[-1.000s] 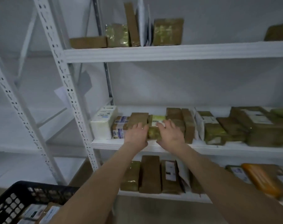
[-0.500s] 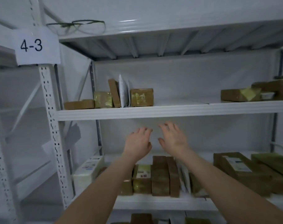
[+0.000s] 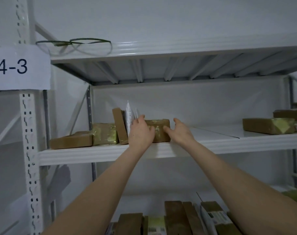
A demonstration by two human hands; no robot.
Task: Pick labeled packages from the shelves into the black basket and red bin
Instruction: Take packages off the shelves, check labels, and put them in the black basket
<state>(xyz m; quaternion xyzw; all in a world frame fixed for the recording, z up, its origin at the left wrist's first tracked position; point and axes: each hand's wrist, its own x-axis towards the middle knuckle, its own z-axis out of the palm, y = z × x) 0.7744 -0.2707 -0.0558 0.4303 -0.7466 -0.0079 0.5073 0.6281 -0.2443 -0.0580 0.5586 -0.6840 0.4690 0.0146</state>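
On the upper shelf [image 3: 212, 145] the taped brown package [image 3: 161, 131] is gripped at its left end by the left hand [image 3: 141, 133]. The right hand [image 3: 180, 133] is spread open at its right end. Both ends should be clasped and the package drawn straight out, so the leaning white envelopes [image 3: 128, 114] are not toppled.

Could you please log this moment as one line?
phase: reach, upper shelf | left hand: on brown package left end | right hand: open at its right end
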